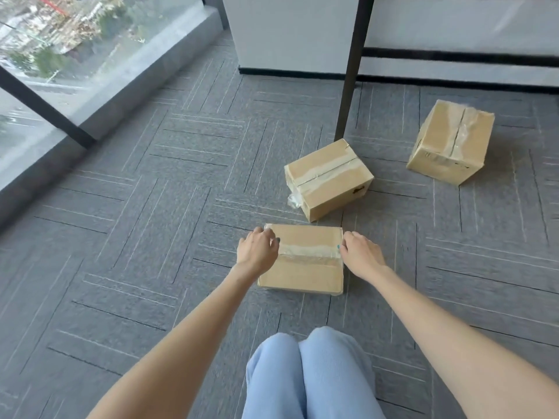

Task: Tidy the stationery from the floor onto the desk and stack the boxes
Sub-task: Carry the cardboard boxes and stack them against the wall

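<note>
Three taped cardboard boxes lie on the grey carpet. The nearest box [305,269] sits flat right in front of my knees. My left hand [257,249] grips its left side, fingers curled over the edge. On the opposite side my right hand [360,252] grips the right edge the same way. A second box [328,179] lies just beyond, turned at an angle, with loose tape at its near left corner. The third box [450,142] stands tilted farther right.
A black desk leg [352,71] comes down to the floor just behind the second box. A white partition [287,34] stands behind it. A glass wall with a dark frame [45,107] runs along the left. My knees in light blue trousers [308,376] fill the bottom centre.
</note>
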Tool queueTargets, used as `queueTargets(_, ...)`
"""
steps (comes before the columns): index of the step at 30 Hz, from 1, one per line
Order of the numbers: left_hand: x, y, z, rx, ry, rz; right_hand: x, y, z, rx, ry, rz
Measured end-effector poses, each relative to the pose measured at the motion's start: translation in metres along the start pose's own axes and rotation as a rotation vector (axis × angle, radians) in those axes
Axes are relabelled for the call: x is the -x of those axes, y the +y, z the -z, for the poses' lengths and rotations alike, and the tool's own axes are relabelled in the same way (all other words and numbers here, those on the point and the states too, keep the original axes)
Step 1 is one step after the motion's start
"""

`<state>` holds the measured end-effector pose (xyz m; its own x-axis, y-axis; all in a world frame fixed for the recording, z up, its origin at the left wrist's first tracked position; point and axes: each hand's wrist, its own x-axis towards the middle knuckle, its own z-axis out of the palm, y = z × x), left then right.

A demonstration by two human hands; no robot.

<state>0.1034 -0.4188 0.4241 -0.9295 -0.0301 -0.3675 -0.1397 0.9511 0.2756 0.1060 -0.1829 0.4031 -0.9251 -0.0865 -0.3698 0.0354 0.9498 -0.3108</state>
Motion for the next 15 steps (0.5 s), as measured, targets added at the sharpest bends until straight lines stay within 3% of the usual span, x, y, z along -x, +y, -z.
queueTargets(7, -0.09, -0.069, -0.15, -0.024, 0.056, -0.019, -0.084, 0.053, -0.162, -0.008, 0.039, -0.101)
queueTargets(15, -0.156, -0.133, -0.281, 0.108, 0.047, 0.04, -0.143, 0.099, -0.288, -0.379, 0.077, -0.263)
